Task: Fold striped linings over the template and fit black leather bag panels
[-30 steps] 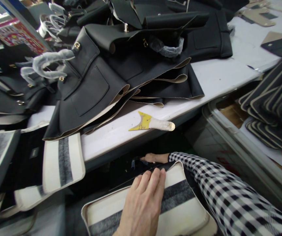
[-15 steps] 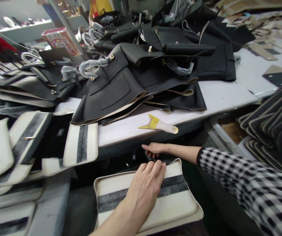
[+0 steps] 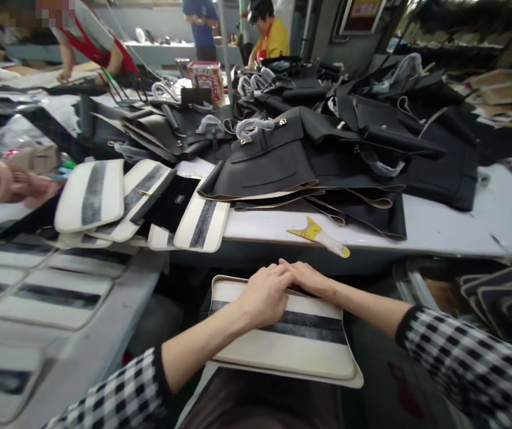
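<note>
A white bag panel with a dark furry-looking stripe (image 3: 292, 357) lies across my lap, tilted, with a second layer under its lower edge. My left hand (image 3: 265, 297) comes over it from the left, its fingers curled down at the panel's far edge. Right against it, my right hand (image 3: 308, 278) bends over the same far edge, its fingertips meeting the left hand's fingers. What lies between the right fingers is hidden behind the hands and the edge.
Black leather bag pieces (image 3: 274, 161) with wrapped handles cover the white table (image 3: 256, 229). A yellow fork-ended tool (image 3: 316, 233) lies near its edge. Striped white panels (image 3: 55, 295) lie at left; dark panels (image 3: 501, 304) stack at right. Several people work beyond.
The view has swung up and left. My right hand, which was apart beyond the panel's far edge, has come against my left hand there. The panel stays on my lap.
</note>
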